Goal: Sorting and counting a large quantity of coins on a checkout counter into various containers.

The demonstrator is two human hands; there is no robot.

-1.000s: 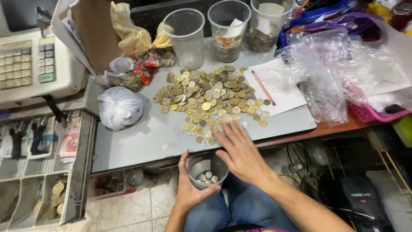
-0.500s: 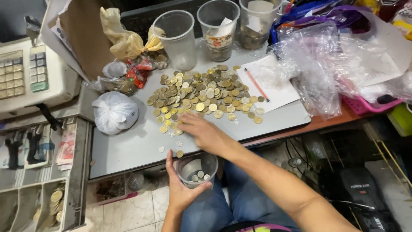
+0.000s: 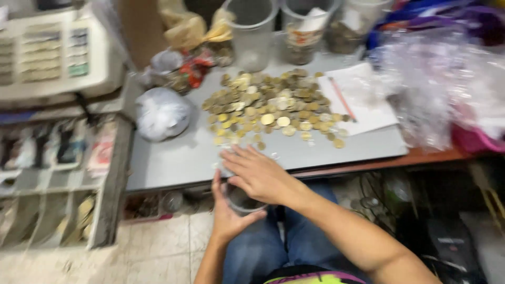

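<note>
At the grey counter's (image 3: 173,163) edge, right hand (image 3: 258,173) fingers spread flat, left hand (image 3: 229,215) gripping a cup (image 3: 243,202).

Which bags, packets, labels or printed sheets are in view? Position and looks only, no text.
White knotted plastic bag: left on the grey tabletop, round, bulging.
Tan crumpled bag: back left, by the clear cups.
Red wrapped packet: below the tan bag, small.
White paper sheet: right of the coin pile, red pen on it.
Clear plastic bags: right side, crinkled heap.
</note>
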